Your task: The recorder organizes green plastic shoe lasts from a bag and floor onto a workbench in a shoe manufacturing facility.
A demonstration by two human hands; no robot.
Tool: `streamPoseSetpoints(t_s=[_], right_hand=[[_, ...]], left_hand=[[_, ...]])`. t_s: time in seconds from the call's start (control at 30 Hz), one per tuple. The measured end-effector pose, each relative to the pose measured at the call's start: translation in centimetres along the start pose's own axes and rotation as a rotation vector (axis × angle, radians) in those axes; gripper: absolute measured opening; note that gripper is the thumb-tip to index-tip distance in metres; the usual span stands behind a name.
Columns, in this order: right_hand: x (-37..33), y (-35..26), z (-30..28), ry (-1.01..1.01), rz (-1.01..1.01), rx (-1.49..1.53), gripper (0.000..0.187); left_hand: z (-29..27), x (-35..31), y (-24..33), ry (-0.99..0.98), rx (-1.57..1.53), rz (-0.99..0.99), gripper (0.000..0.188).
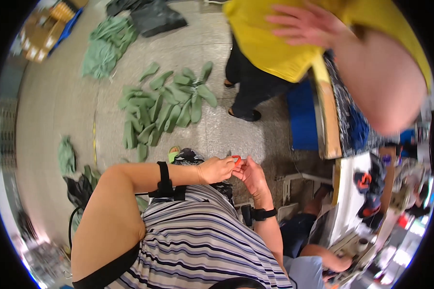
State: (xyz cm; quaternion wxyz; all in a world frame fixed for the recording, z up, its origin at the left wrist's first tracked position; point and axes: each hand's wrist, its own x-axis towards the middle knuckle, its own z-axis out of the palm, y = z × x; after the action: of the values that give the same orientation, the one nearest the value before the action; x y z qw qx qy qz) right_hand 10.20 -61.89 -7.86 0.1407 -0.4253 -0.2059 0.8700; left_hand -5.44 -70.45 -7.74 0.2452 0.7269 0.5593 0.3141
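In front of my striped top, my two hands meet at waist height. My left hand (pixel 216 170) comes from the left with its fingers closed round a small orange-red, loop-shaped thing (pixel 237 161); most of it is hidden, so its kind is unclear. My right hand (pixel 252 177) is close beside it, palm turned up. Its fingers are half bent and apart, with the tips at the orange-red loop; I see nothing gripped in them. Dark straps circle both my forearms.
Many green, sole-shaped pieces (pixel 166 108) lie heaped on the floor ahead. Green cloth (pixel 106 45) and a black bag (pixel 156 19) lie farther off. A person in a yellow top (pixel 265 38) stands by a wood-edged table (pixel 329 120) at right. Another person sits at lower right.
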Motion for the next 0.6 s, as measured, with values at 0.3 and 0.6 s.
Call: streamPoseSetpoints(t_s=[0.3, 0.6], right_hand=[[9.3, 11.6, 14.5, 0.012, 0.434, -0.161, 0.036], [20.2, 15.9, 20.1, -0.015, 0.316, -0.29, 0.025]], left_hand=[[-9.3, -13.6, -7.9, 0.344, -0.131, -0.287, 0.013], [-14.7, -18.5, -14.5, 0.325, -0.073, -0.319, 0.021]])
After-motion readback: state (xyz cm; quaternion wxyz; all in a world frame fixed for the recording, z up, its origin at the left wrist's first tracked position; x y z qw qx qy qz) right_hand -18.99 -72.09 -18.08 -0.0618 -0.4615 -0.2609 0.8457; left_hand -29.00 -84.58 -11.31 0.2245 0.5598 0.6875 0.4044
